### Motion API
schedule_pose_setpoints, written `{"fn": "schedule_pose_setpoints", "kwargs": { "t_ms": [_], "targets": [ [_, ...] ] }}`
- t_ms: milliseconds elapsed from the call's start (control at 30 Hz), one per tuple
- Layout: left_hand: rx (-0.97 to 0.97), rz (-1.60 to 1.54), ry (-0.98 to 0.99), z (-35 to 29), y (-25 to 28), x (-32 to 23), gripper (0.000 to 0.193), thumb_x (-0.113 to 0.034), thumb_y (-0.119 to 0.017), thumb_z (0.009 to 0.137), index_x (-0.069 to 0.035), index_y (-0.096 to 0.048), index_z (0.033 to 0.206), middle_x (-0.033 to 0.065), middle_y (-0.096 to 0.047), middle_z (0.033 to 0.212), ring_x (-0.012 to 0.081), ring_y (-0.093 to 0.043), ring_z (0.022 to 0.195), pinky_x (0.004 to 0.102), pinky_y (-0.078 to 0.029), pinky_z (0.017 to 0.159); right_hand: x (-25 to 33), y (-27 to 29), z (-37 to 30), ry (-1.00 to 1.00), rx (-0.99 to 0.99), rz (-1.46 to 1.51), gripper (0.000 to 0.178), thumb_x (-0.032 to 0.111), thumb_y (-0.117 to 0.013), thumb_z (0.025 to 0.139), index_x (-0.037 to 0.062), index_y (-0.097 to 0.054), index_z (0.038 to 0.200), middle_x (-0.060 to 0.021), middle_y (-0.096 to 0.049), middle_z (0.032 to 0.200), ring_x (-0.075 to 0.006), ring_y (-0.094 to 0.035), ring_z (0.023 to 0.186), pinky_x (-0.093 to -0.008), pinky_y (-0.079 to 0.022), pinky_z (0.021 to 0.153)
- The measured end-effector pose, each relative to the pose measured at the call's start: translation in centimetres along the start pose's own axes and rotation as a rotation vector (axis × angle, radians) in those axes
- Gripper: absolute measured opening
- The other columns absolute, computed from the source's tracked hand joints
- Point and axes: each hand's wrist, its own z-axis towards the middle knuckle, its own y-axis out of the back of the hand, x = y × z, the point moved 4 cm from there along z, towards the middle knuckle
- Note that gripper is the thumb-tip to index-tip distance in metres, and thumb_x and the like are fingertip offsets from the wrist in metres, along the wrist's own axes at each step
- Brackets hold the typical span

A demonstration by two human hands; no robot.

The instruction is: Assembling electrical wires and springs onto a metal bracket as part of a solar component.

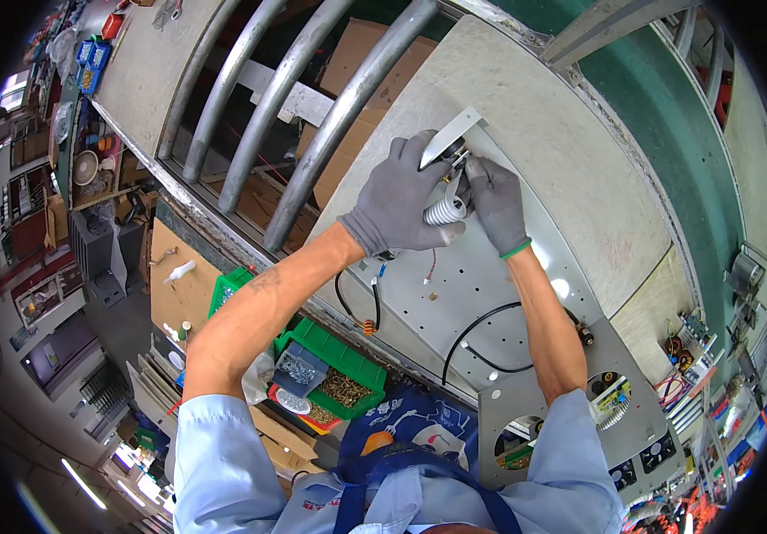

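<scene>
Both hands wear grey gloves and meet at the far end of a grey sheet-metal panel [419,294] with small holes. My left hand [397,200] curls around a white ribbed tube [446,211], its thumb below the tube and its fingertips by the upright metal flange [451,135]. My right hand [495,200] is closed, thumb and fingers pinched at a small dark and metallic fitting [457,156] beside the flange. What lies between those fingers is partly hidden. A black cable [481,322] and a short wire with a white plug [429,278] lie on the panel.
Metal rollers [339,125] with cardboard beneath them are at the upper left. Green bins [348,378] of screws stand beside my left arm. A grey metal plate with round cutouts [499,409] lies near my right elbow. Wired coils [681,347] sit at the right.
</scene>
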Motion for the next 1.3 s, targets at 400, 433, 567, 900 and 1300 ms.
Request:
{"fn": "schedule_pose_setpoints", "kwargs": {
  "t_ms": [400, 433, 567, 900, 1300],
  "targets": [
    [-0.002, 0.020, 0.001, -0.1, -0.3, 0.0, 0.080, -0.051, -0.079, 0.059, 0.002, -0.066, 0.118, 0.0283, -0.043, 0.135, 0.0406, -0.047, 0.112, 0.0464, -0.051, 0.089, -1.4, -0.8, 0.2, -0.306, -0.025, 0.251, 0.037, 0.033, -0.049, 0.105, 0.0090, -0.058, 0.078, 0.0031, -0.048, 0.058, -0.0062, -0.039, 0.043, -0.0245, -0.029, 0.038],
    [-0.005, 0.021, 0.001, -0.1, -0.2, 0.0, 0.080, -0.051, -0.079, 0.059, 0.002, -0.066, 0.117, 0.0282, -0.043, 0.134, 0.0406, -0.047, 0.112, 0.0464, -0.051, 0.089, -1.6, -0.7, 0.3, -0.344, -0.020, 0.267, 0.038, 0.034, -0.048, 0.105, 0.0099, -0.057, 0.077, 0.0032, -0.048, 0.058, -0.0064, -0.038, 0.042, -0.0248, -0.028, 0.037],
    [-0.002, 0.016, 0.003, 0.0, -0.2, -0.1, 0.080, -0.051, -0.079, 0.059, 0.002, -0.066, 0.118, 0.0286, -0.043, 0.134, 0.0406, -0.048, 0.110, 0.0466, -0.051, 0.088, -3.0, -0.1, 1.0, -0.507, 0.185, 0.584, 0.037, 0.038, -0.048, 0.105, 0.0111, -0.057, 0.081, 0.0032, -0.048, 0.057, -0.0080, -0.036, 0.040, -0.0260, -0.025, 0.035],
    [-0.009, 0.063, -0.040, 0.4, 0.0, -0.2, 0.080, -0.050, -0.079, 0.060, 0.002, -0.066, 0.120, 0.0318, -0.044, 0.134, 0.0417, -0.049, 0.109, 0.0465, -0.050, 0.089, -2.4, -0.1, 0.7, 0.148, -0.226, -0.264, 0.035, 0.030, -0.053, 0.102, -0.0022, -0.066, 0.094, -0.0072, -0.063, 0.070, -0.0127, -0.060, 0.056, -0.0287, -0.049, 0.050],
    [0.001, -0.030, -0.004, 0.1, 0.4, -0.3, 0.064, -0.047, -0.081, 0.060, -0.002, -0.071, 0.104, 0.0308, -0.045, 0.135, 0.0431, -0.049, 0.112, 0.0471, -0.051, 0.088, -2.2, 0.3, 0.0, -0.231, -0.039, 0.483, 0.026, 0.019, -0.061, 0.099, -0.0029, -0.069, 0.111, -0.0065, -0.070, 0.086, -0.0098, -0.062, 0.068, -0.0248, -0.050, 0.058]
  ]
}}
